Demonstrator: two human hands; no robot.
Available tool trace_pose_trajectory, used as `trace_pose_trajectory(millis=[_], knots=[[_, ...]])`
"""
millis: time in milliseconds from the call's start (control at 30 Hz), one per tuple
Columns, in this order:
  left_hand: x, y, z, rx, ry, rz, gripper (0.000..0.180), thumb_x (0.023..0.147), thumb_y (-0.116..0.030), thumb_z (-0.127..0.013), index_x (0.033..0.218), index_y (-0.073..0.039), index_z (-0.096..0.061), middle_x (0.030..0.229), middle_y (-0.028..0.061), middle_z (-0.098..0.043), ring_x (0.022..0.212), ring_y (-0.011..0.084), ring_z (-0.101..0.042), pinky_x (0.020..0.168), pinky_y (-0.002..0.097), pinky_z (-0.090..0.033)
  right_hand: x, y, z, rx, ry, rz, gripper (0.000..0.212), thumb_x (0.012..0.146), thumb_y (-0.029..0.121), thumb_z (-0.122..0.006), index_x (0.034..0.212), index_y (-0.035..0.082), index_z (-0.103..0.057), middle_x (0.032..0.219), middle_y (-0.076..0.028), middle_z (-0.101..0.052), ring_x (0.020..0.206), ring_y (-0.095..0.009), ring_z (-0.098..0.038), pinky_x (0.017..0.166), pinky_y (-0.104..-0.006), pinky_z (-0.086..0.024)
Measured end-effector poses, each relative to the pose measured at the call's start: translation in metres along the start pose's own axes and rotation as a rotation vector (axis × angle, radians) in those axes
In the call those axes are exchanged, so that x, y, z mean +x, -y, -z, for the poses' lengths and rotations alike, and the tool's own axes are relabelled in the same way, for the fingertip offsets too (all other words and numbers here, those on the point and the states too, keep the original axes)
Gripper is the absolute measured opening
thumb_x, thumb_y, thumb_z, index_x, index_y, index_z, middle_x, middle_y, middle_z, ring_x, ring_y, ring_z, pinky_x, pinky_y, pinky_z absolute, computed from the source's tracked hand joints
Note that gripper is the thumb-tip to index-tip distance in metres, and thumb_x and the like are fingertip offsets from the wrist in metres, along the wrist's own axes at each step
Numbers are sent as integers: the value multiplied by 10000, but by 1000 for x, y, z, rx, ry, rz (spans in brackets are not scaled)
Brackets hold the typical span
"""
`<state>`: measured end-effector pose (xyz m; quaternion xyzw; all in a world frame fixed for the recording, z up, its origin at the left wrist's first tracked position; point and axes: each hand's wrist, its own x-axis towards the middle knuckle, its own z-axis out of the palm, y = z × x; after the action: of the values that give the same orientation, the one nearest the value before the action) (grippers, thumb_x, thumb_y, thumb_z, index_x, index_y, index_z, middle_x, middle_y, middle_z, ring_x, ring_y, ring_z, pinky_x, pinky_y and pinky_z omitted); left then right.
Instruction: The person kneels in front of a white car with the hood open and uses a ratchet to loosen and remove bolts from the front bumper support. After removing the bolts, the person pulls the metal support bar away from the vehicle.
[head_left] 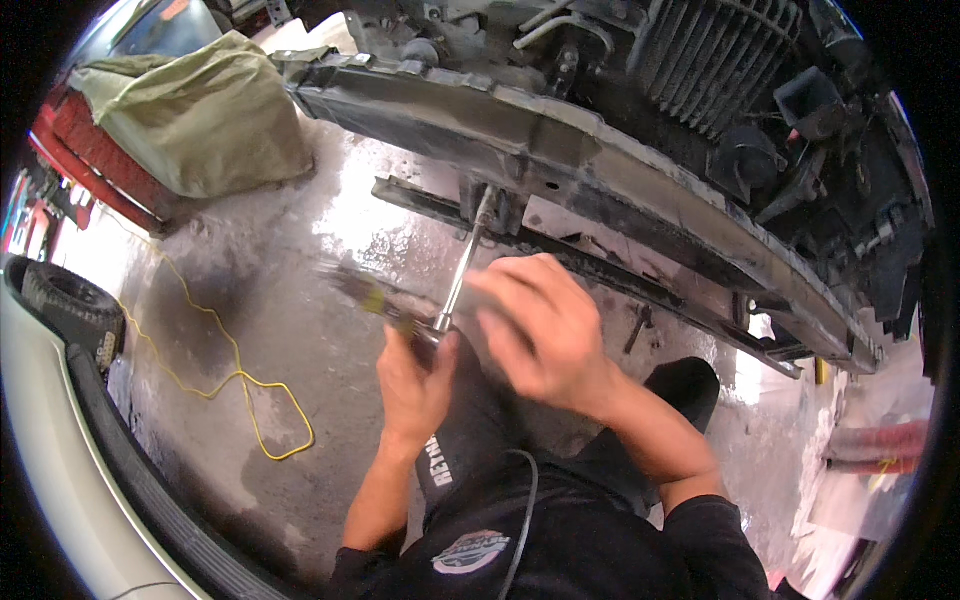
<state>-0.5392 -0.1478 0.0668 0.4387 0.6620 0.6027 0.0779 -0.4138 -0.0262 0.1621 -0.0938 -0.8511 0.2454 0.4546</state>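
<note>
My left hand (412, 392) is closed around the head end of a ratchet wrench, whose blurred handle (372, 300) has a yellow-green part and points up and left. From the ratchet a long shiny extension bar (463, 268) runs up to a bracket (492, 205) under the dark metal bumper beam (590, 150). The bar's far end meets that bracket, but the fastener there is hidden. Just right of the bar is my right hand (545, 325), fingers bent and smeared by motion; whether it touches the bar I cannot tell.
Behind the beam sit a finned cooler (715, 60) and other vehicle parts. A lower crossbar (600, 265) runs beneath it. A green cloth (215, 120) covers something at far left. A yellow cord (243, 400) loops on the wet floor, near a loose tire (75, 298) and a pale vehicle (50, 450).
</note>
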Motion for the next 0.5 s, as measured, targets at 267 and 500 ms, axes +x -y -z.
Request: trace_pose_trajectory(millis=[267,500], knots=[[2,-10,9,466,177,-130,461,784,-54,-743,1220,-47,-596,903,158,-624,793,333,-646,646,433,-519,13,36,33,-494,456,280,320,786,188,-631,1058,40,-713,907,-116,-601,734,-229,-598,626,-358,-497],[-32,27,-8,-778,242,804,608,928,-393,-725,1356,-58,-453,836,95,-648,626,231,-663,550,333,-568,-56,11,38,-406,188,229,364,756,181,-814,1081,42,-732,654,-8,-440,516,-175,-466,445,-315,-366]])
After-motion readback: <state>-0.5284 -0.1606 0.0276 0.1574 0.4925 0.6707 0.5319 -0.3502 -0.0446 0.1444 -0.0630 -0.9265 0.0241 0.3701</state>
